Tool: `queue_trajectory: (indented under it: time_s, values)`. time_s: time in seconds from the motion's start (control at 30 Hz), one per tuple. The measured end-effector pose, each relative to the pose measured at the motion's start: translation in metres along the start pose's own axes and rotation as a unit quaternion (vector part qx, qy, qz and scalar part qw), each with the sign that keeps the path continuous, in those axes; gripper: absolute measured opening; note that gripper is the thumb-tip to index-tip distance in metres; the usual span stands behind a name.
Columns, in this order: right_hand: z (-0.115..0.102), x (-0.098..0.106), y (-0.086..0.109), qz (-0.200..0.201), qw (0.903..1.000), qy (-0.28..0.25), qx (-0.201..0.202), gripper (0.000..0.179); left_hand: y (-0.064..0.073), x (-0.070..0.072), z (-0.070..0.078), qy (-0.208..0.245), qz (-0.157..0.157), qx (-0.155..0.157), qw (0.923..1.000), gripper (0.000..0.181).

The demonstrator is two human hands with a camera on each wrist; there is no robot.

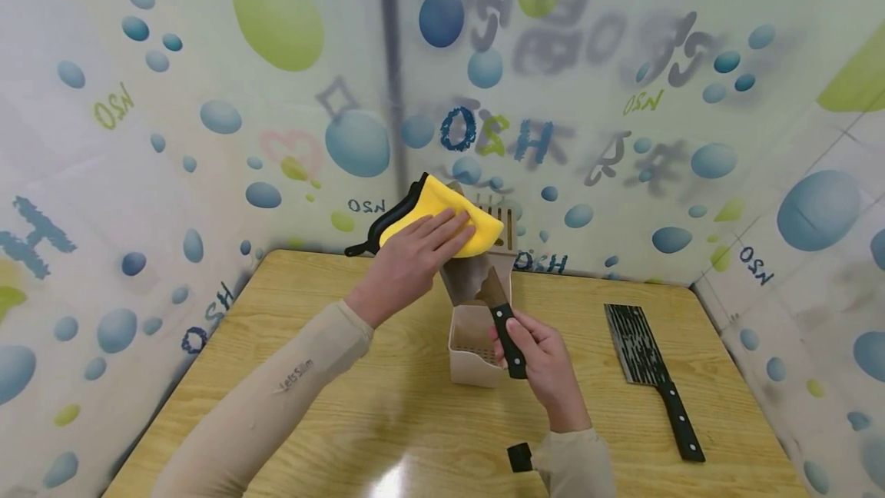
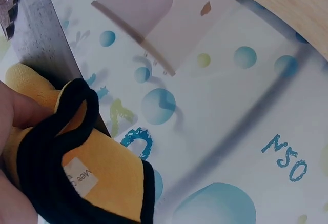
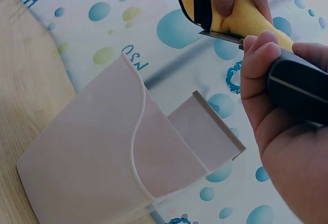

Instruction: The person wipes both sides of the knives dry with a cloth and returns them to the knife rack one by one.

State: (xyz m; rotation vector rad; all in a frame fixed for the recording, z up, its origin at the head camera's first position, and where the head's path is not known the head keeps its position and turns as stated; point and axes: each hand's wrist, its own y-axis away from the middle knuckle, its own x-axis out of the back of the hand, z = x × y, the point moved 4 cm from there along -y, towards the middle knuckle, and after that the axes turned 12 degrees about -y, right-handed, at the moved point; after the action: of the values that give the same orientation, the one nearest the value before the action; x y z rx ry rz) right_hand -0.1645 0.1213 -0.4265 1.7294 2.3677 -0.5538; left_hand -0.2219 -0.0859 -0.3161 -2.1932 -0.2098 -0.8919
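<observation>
My right hand [image 1: 542,356] grips a kitchen knife by its black riveted handle [image 1: 510,340]. The broad metal blade [image 1: 466,279] slants up and away, over the holder. My left hand [image 1: 418,252] holds a yellow cloth with black edging [image 1: 487,230] folded over the far part of the blade, hiding that part. In the left wrist view the cloth [image 2: 115,170] shows a black loop and a white label, with the bare blade [image 2: 43,34] coming out of it. In the right wrist view, the left thumb and fingers pinch the cloth [image 3: 246,16] around the blade.
A pale knife holder [image 1: 473,367] with a slotted back panel stands on the wooden table [image 1: 311,421] below the knife. A cleaver with a streaked black-and-silver blade [image 1: 636,344] lies to the right. Patterned sheets [image 1: 594,175] enclose the table's back and sides.
</observation>
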Motion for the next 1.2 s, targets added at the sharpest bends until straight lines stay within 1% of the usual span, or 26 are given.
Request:
queue_trajectory:
  time_s: [0.27, 0.43, 0.57, 0.67, 0.83, 0.93, 1.07, 1.2]
  values:
    - [0.000, 0.003, -0.001, -0.009, 0.9996, 0.007, 0.027, 0.033, -0.005, 0.000, -0.009, 0.001, -0.007, -0.002, 1.0000, 0.070]
    - [0.000, 0.005, -0.001, -0.010, 0.9995, 0.002, 0.031, 0.037, -0.009, 0.000, -0.017, -0.005, -0.029, 0.005, 0.9995, 0.072]
    - [0.000, 0.005, 0.000, -0.010, 0.9995, 0.002, 0.031, 0.040, -0.011, 0.001, -0.021, -0.010, -0.030, 0.013, 0.9994, 0.064]
    - [0.000, 0.006, 0.000, -0.006, 0.9994, 0.008, 0.033, 0.039, -0.012, 0.001, -0.023, -0.009, -0.025, 0.016, 0.9995, 0.059]
    - [0.001, 0.007, 0.000, 0.006, 0.9995, 0.011, 0.029, 0.032, -0.010, 0.001, -0.021, -0.004, -0.035, 0.009, 0.9994, 0.067]
    - [0.002, 0.006, 0.000, 0.004, 0.9996, 0.008, 0.027, 0.033, -0.007, 0.000, -0.017, 0.003, -0.038, 0.006, 0.9993, 0.071]
    - [0.002, 0.005, 0.000, -0.006, 0.9995, 0.011, 0.031, 0.038, -0.005, -0.001, -0.011, 0.010, -0.029, 0.000, 0.9995, 0.068]
    - [0.002, 0.005, 0.000, -0.008, 0.9993, 0.016, 0.033, 0.039, -0.004, -0.001, -0.004, 0.006, -0.022, -0.015, 0.9996, 0.065]
